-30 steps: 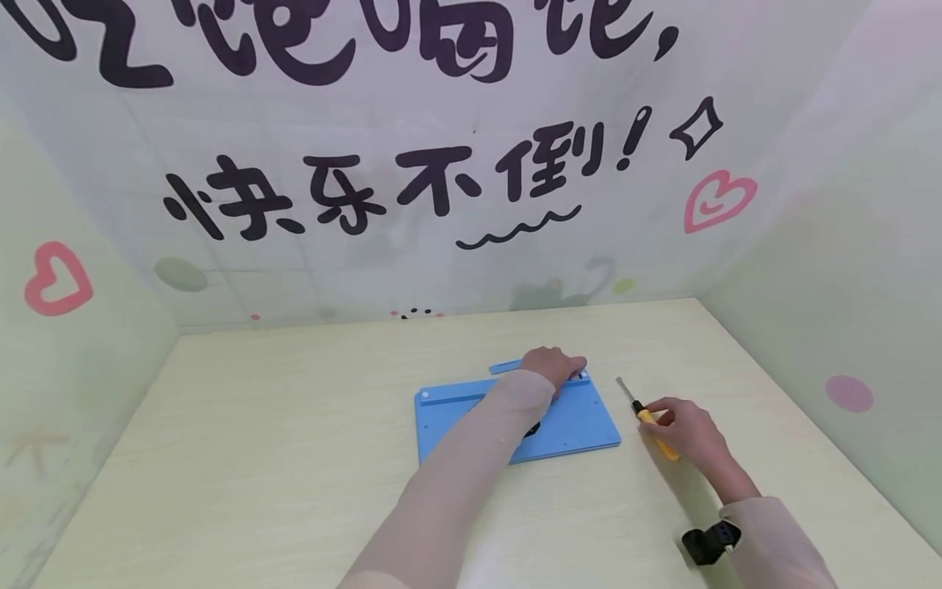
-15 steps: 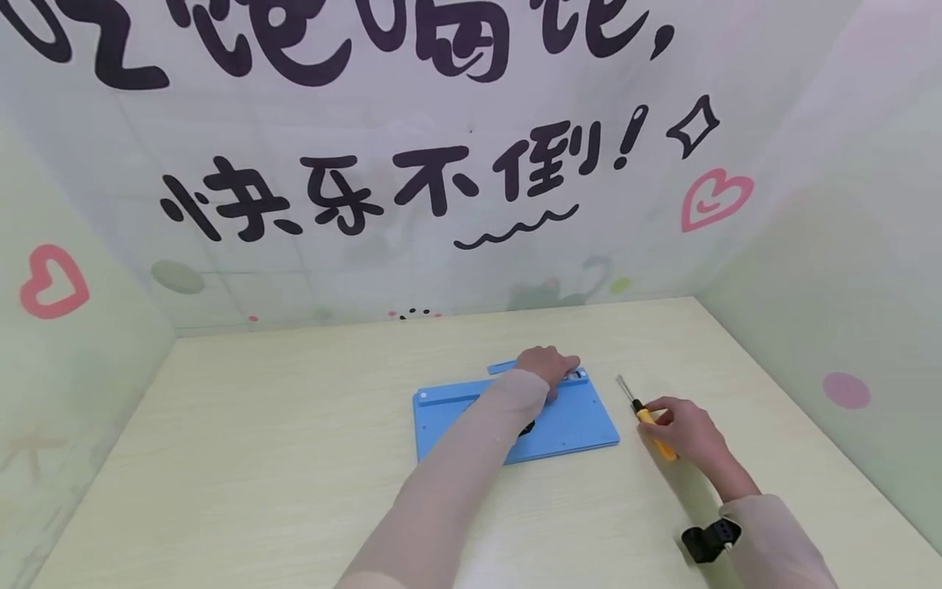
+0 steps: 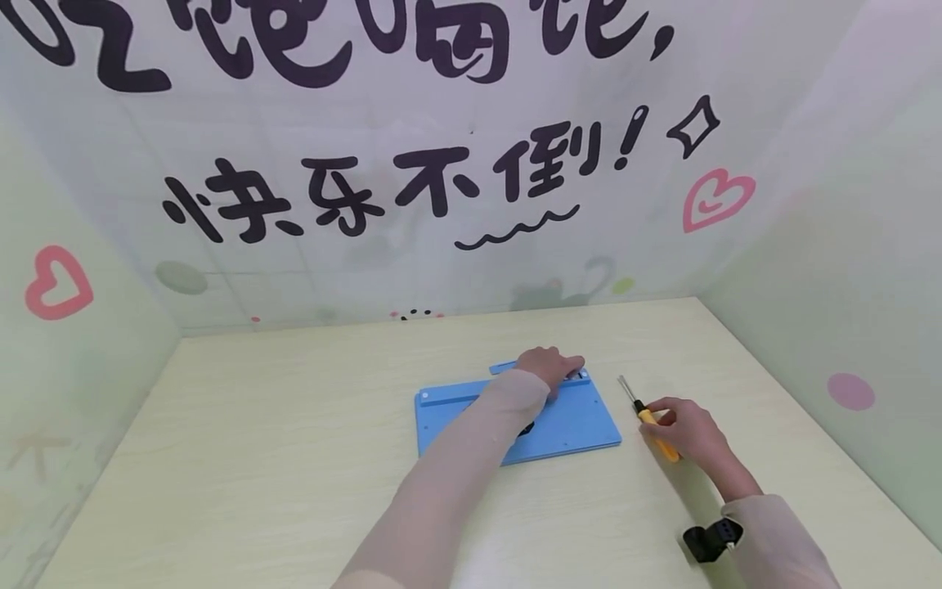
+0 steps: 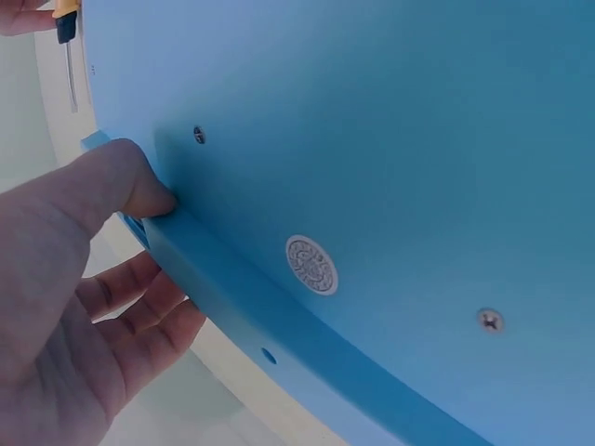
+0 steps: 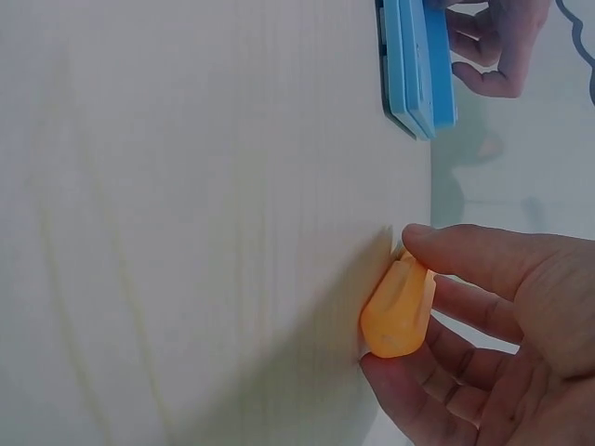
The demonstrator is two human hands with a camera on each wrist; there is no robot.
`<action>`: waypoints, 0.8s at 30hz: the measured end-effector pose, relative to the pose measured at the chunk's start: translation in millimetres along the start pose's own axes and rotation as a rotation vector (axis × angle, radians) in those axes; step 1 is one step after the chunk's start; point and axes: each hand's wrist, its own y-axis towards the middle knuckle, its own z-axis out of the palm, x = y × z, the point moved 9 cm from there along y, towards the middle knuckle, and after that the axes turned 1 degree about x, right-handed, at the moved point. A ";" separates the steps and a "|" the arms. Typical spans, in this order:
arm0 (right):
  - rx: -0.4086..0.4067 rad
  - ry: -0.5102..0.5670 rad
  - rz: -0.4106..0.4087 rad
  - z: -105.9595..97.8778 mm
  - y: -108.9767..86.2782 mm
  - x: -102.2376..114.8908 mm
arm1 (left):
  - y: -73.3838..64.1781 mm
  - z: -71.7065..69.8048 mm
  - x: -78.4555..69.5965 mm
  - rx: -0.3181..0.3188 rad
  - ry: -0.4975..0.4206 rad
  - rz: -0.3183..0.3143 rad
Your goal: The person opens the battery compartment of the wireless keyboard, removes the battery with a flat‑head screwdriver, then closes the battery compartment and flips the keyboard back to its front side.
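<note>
A flat blue panel (image 3: 570, 425), which looks like an upturned keyboard, lies on the table. Screws and a round silver sticker (image 4: 311, 265) show on its upper face. My left hand (image 3: 543, 366) grips the raised ridge (image 4: 279, 316) along its far edge, thumb on the near side and fingers on the far side; part of the ridge is hidden by the hand. To the right, my right hand (image 3: 690, 432) pinches the yellow handle (image 5: 398, 311) of a screwdriver (image 3: 648, 419). The metal shaft points away, toward the back of the table.
A thin blue strip (image 3: 504, 368) lies just behind the panel, partly covered by my left hand. Pale walls with lettering enclose the wooden table (image 3: 280, 458) at the back and both sides. A black wrist camera (image 3: 710, 541) sits at my right sleeve.
</note>
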 end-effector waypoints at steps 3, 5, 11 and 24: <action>0.001 0.012 0.001 -0.8 -0.3 -1.1 | 2.5 -0.8 -2.2 0.017 0.005 -0.003; 0.003 0.020 0.002 -0.8 -0.8 -1.3 | 3.5 -2.0 -3.7 0.022 0.005 -0.002; 0.004 0.028 -0.005 -0.3 -1.2 1.1 | 4.5 -4.8 -7.1 0.021 0.023 0.004; 0.017 0.032 0.021 0.9 -1.8 0.1 | -3.4 -7.0 -7.2 0.005 0.065 0.033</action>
